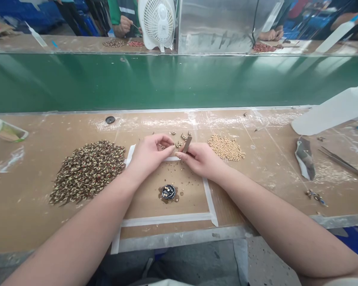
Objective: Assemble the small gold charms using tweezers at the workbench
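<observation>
Midway between the desk's left and right edges, the right hand grips a flat brown tool; the left hand curls beside it, its hold unclear. A black dish sits nearer the front edge, tan beads rightward.

From my remote station, I use the green strip as reference. Beyond its far edge, I identify a white fan, upright, near mid-length. Just right of centre beyond that edge, I note a metal panel. Past its far left end lies a small white bottle, tilted. On its near side, left end, I register a clear-walled container. At its near right end, I locate a large white bottle. Nearer than the strip, also right, lie a grey scrap and tweezers.
</observation>
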`<action>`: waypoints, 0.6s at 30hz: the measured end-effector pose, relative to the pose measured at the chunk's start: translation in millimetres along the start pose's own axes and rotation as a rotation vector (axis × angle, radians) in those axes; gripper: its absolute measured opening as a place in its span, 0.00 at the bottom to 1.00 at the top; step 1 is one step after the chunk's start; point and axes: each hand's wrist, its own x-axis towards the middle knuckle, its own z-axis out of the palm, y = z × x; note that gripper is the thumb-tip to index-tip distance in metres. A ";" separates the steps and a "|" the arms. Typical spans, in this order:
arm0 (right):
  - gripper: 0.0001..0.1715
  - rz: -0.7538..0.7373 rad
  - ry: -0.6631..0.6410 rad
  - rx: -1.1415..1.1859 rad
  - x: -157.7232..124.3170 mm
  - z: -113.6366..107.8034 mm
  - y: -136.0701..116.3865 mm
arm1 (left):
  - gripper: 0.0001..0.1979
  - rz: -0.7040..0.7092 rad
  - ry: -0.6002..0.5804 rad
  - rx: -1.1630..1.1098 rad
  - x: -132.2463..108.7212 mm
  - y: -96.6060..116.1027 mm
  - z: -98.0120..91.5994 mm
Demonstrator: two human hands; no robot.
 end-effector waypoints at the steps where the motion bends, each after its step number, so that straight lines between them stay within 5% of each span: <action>1: 0.22 -0.009 0.041 0.034 -0.4 -1.1 -1.2 | 0.07 -0.018 -0.006 0.003 -1.0 -2.7 1.6; 8: 0.25 0.192 0.388 0.548 0.6 -5.2 -0.4 | 0.06 -0.072 -0.065 -0.170 -10.9 4.1 8.2; 18: 0.28 0.265 0.360 0.581 5.9 -4.0 5.6 | 0.10 -0.164 -0.142 -0.285 -10.1 3.4 16.1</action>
